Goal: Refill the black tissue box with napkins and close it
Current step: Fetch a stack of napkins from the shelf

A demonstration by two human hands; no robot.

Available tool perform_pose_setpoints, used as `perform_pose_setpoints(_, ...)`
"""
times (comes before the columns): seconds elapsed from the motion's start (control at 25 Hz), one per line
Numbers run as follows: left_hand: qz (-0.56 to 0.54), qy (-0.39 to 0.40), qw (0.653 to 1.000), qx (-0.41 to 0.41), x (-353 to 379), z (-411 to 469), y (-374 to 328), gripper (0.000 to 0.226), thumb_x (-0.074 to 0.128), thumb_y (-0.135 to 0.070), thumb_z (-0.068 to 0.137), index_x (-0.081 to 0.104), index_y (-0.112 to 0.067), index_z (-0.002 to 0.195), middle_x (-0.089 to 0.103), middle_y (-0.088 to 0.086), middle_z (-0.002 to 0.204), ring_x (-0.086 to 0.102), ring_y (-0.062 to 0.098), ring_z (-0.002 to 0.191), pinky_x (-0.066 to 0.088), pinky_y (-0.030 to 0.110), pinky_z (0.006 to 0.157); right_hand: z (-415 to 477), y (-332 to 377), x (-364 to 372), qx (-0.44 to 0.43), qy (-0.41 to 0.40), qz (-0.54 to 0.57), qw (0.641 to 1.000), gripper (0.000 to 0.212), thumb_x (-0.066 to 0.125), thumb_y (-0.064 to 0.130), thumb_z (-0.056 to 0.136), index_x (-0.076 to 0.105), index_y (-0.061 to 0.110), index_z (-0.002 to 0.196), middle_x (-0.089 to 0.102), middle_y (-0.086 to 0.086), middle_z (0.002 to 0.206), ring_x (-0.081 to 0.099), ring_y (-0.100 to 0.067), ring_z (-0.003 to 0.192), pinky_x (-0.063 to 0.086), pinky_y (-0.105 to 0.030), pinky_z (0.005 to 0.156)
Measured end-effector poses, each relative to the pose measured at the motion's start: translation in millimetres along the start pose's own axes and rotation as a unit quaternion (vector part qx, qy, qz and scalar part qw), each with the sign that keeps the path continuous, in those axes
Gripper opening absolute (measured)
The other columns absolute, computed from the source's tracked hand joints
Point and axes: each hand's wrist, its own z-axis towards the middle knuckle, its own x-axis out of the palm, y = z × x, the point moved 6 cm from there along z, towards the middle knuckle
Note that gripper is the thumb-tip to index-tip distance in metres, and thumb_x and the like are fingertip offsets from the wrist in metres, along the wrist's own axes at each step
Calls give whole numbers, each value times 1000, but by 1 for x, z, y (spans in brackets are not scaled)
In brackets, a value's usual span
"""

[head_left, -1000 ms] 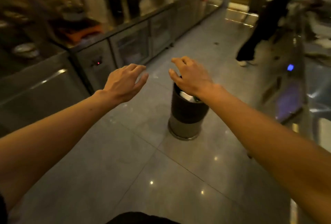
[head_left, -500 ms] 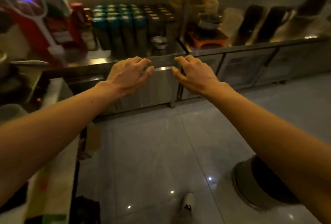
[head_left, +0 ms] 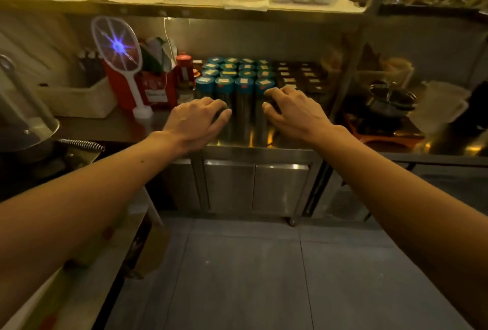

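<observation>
Above counter near edge: left hand, right hand apart, each grip released, empty; canisters just beyond.

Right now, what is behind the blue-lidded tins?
Behind the blue-lidded tins is the steel back wall. The two hands cover the front tins' lower parts, so what stands right there cannot be seen.

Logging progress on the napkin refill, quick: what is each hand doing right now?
Left hand: open, fingers spread, holding nothing.
Right hand: open, fingers loosely curled, holding nothing.
</observation>
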Motion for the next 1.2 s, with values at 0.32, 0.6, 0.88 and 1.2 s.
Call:
perform_pose_setpoints(0.32,-22,-2,999,-35,55,145,84,48,24,-54,99,53,-25,124,62,3,113,60,21,97,41,35,71,159,-62,43,-28,20,-2,999,46,36,50,99,45,24,136,52,-12,130,53,-29,114,48,-45,83)
perform_pose_setpoints(0.6,-57,-29,997,-32,84,296,161,40,35,-45,99,57,-21,122,62,7,121,60,27,107,48,42,82,313,-104,64,4,17,32,999,44,37,49,99,49,23,133,56,-9,123,54,-28,113,47,-45,88)
perform_pose_setpoints(0.88,-54,-92,994,-24,108,424,193,36,42,-42,96,61,-19,116,65,6,115,61,25,100,49,41,81,430,-164,59,-46,-24,49,997,36,42,45,98,56,24,123,61,-4,115,60,-22,102,53,-50,83)
perform_pose_setpoints(1.2,16,-161,984,-70,113,529,217,49,50,-50,88,57,-17,124,58,12,128,54,29,116,42,41,91,567,-242,35,-172,-74,100,977,33,47,39,99,58,21,125,65,-5,117,61,-15,101,51,-34,85)
